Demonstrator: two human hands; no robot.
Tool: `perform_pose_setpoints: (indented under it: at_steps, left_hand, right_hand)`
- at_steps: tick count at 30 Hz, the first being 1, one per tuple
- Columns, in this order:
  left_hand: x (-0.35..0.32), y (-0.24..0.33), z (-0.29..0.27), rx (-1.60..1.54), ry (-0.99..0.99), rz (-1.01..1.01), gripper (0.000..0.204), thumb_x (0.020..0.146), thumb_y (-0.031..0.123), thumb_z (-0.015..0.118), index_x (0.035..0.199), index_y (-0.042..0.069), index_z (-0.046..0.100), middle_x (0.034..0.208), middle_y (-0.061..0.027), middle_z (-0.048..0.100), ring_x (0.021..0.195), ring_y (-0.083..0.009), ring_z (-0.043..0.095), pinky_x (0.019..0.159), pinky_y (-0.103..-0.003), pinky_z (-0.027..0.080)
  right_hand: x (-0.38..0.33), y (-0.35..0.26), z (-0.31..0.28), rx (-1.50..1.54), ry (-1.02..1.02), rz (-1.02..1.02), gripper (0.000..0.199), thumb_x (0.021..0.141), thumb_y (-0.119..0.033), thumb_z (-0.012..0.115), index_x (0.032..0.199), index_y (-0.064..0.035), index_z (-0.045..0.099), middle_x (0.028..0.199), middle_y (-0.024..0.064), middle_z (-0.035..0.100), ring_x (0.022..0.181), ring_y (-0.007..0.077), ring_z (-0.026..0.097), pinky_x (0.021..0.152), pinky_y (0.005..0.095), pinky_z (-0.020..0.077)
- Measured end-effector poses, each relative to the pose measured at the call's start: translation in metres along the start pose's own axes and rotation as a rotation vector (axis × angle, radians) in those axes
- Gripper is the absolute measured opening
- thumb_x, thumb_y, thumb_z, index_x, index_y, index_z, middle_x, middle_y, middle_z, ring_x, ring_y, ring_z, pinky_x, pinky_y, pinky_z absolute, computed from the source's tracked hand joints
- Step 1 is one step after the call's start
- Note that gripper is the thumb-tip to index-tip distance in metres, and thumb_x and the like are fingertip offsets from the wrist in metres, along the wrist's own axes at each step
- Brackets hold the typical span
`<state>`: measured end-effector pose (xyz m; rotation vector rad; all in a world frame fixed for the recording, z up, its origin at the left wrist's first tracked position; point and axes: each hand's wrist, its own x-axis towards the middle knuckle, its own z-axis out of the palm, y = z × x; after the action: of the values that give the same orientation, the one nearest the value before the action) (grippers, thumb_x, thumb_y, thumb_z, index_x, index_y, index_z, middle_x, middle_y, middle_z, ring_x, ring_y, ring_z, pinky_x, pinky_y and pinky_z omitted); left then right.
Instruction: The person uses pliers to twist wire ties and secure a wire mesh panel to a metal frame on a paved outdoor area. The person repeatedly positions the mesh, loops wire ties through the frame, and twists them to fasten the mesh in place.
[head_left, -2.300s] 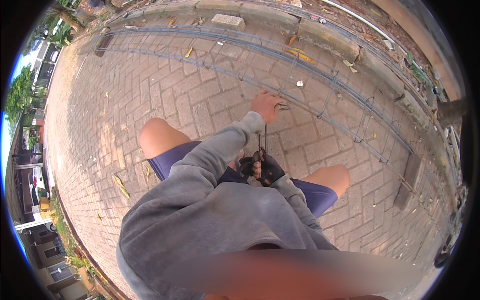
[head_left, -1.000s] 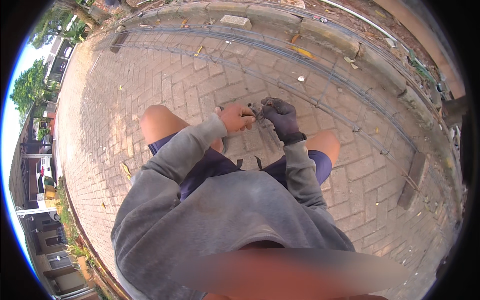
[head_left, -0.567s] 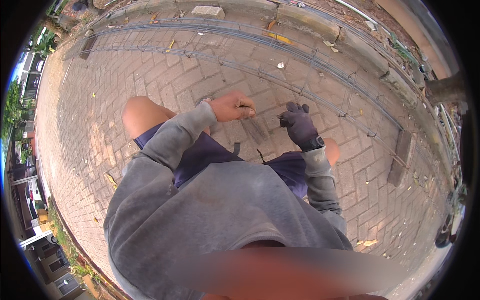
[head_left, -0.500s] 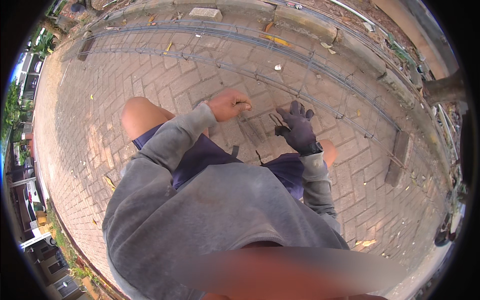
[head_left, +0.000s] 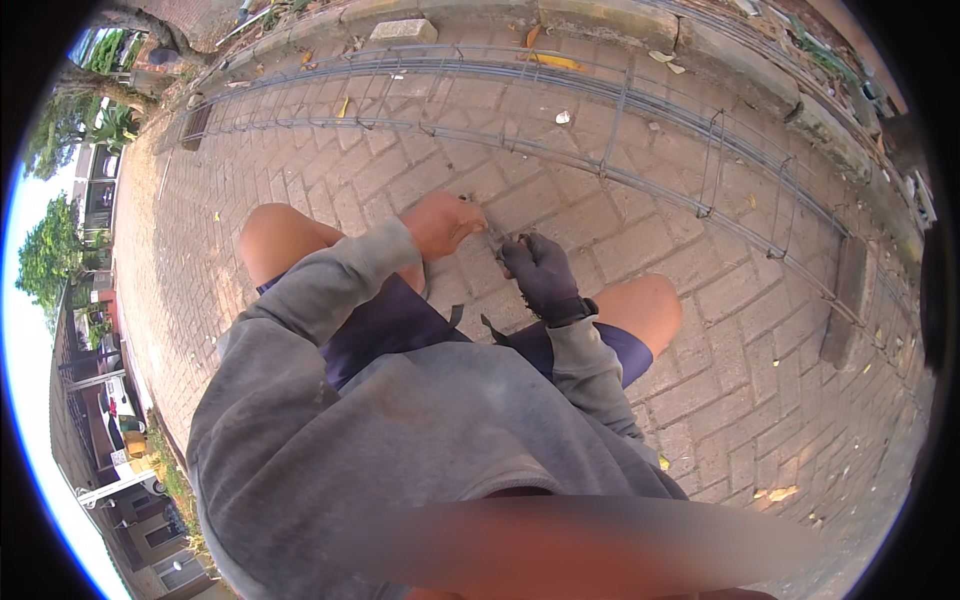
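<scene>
My bare left hand [head_left: 440,224] is closed, with its thumb and fingers drawn together over the paving between my bent knees. My right hand [head_left: 543,272], in a dark glove, is closed too, just to the right of the left one. Between the fingertips of both hands shows a thin dark strand [head_left: 493,238] that looks like wire, too small to make out fully. The fingers cover most of whatever they hold. Beyond my hands lies a long cage of steel reinforcing bars [head_left: 604,130] with wire-like stirrups around it.
The cage's right end rests on a block [head_left: 848,300], its left end on another block [head_left: 193,124]. A loose pale block [head_left: 404,31] lies near the stone kerb [head_left: 610,22]. Herringbone paving [head_left: 720,400] spreads around me, with scattered dry leaves. Trees and buildings stand far left.
My gloved right hand has moved left to meet my left hand, and its spread fingers have closed. The left hand has shifted slightly, and the view has turned a little.
</scene>
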<state>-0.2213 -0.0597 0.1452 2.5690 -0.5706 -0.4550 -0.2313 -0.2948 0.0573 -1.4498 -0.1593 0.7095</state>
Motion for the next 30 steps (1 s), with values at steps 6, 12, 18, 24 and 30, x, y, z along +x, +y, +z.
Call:
perform_pose_setpoints:
  at_steps: [6,12,18,24,30]
  left_hand:
    - [-0.019,0.016,-0.05,0.475,-0.235,0.299,0.008,0.074,0.012,0.073,0.079,0.011,0.067,0.073,-0.0051,0.065,0.086,-0.0288,0.067,0.082,-0.046,0.051]
    - [-0.003,0.016,-0.091,0.731,-0.238,0.355,0.011,0.07,0.013,0.075,0.075,0.019,0.067,0.069,0.0066,0.063,0.096,-0.0168,0.057,0.095,-0.056,0.041]
    - [0.053,-0.044,-0.098,0.208,0.141,0.292,0.046,0.078,0.03,0.082,0.123,0.024,0.074,0.143,-0.008,0.059,0.137,-0.0328,0.048,0.115,-0.058,0.035]
    - [0.188,-0.161,-0.137,-0.122,0.396,-0.15,0.054,0.086,0.042,0.076,0.135,0.019,0.069,0.147,-0.0179,0.055,0.134,-0.0402,0.052,0.111,-0.048,0.045]
    - [0.275,-0.235,-0.113,-0.031,0.122,-0.477,0.046,0.09,0.037,0.064,0.121,0.005,0.074,0.121,-0.0238,0.071,0.114,-0.0389,0.068,0.101,-0.044,0.052]
  right_hand:
    - [-0.011,-0.014,0.009,-0.139,-0.06,-0.124,0.031,0.1,-0.028,0.064,0.099,0.0021,0.069,0.079,0.0056,0.068,0.074,0.0124,0.064,0.067,0.0314,0.0508]
    - [-0.01,-0.05,0.026,-0.396,-0.014,-0.428,0.02,0.097,-0.02,0.066,0.101,-0.0025,0.073,0.086,0.0112,0.073,0.08,0.0238,0.072,0.071,0.037,0.055]
    - [0.015,-0.094,-0.006,-0.622,0.286,-0.321,0.023,0.096,-0.025,0.061,0.097,-0.0107,0.078,0.096,0.0098,0.076,0.089,0.0344,0.072,0.078,0.0429,0.0569]
    - [0.119,-0.115,-0.064,-0.861,0.624,0.037,0.023,0.092,-0.03,0.066,0.097,-0.0129,0.081,0.094,0.0168,0.076,0.094,0.0371,0.072,0.081,0.0428,0.0565]
    - [0.29,-0.071,-0.069,-0.871,0.537,0.386,0.019,0.088,-0.026,0.073,0.095,-0.0101,0.081,0.091,0.0158,0.078,0.085,0.0331,0.075,0.075,0.0403,0.057]
